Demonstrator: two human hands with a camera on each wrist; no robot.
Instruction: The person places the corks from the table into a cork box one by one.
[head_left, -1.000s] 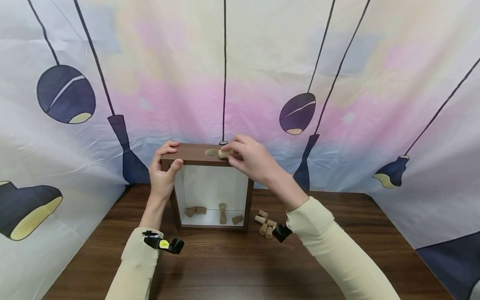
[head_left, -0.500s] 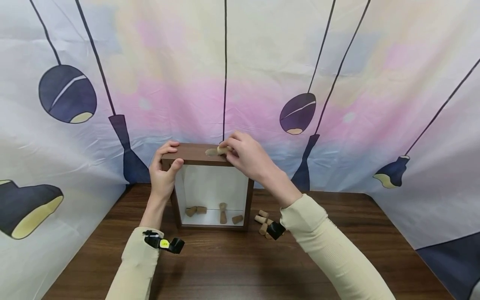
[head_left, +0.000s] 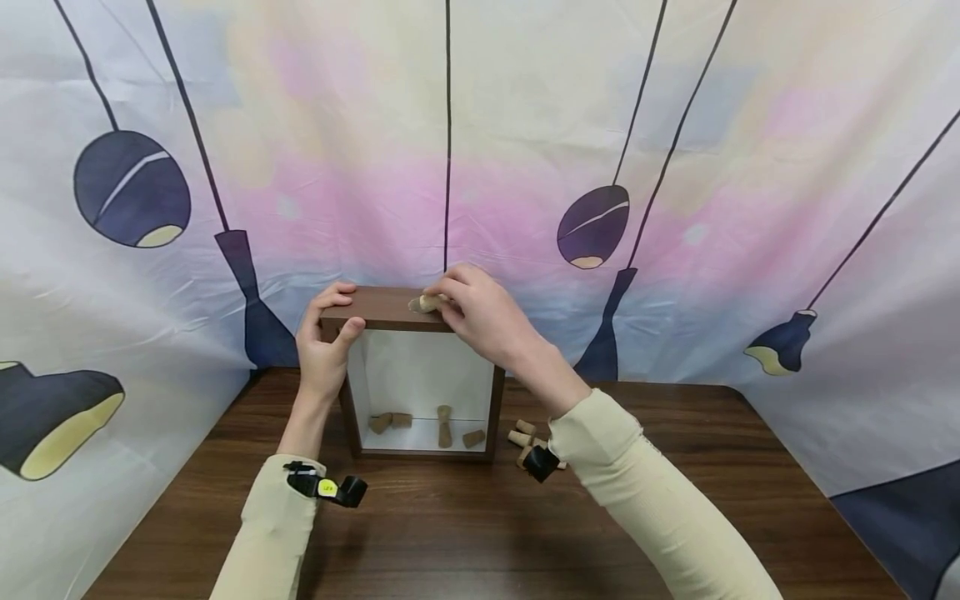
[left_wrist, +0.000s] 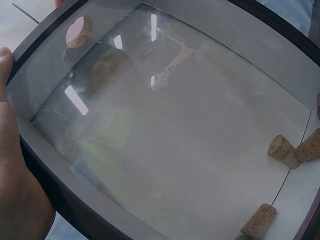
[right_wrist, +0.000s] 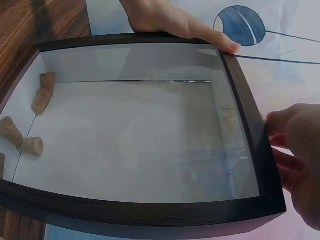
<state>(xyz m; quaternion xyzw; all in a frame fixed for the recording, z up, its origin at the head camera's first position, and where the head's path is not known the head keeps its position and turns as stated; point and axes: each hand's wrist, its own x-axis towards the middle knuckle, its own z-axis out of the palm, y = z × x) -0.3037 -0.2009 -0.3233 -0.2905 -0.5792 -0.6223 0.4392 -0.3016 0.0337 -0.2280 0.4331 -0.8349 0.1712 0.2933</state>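
Note:
A brown wooden shadow box point(head_left: 381, 307) with a clear front and white back stands upright on the table. My left hand point(head_left: 322, 350) grips its upper left corner, thumb in front and fingers over the top. A pale cork point(head_left: 429, 303) is pinched between the thumb and fingers of my right hand point(head_left: 483, 315), at the oval hole in the box's top. That hole point(left_wrist: 79, 33) shows from inside in the left wrist view, with pink cloth beyond. Several corks point(head_left: 445, 429) lie at the bottom inside the box, one pair end to end.
Loose corks point(head_left: 522, 435) lie in a small pile on the dark wooden table point(head_left: 442, 533), right of the box and partly hidden by the right wrist camera point(head_left: 542, 463). A cloth backdrop point(head_left: 517, 125) with printed lamps hangs behind and at the sides.
My right hand has moved slightly left along the box top, bringing the cork over the hole. The left hand and the box have stayed in place.

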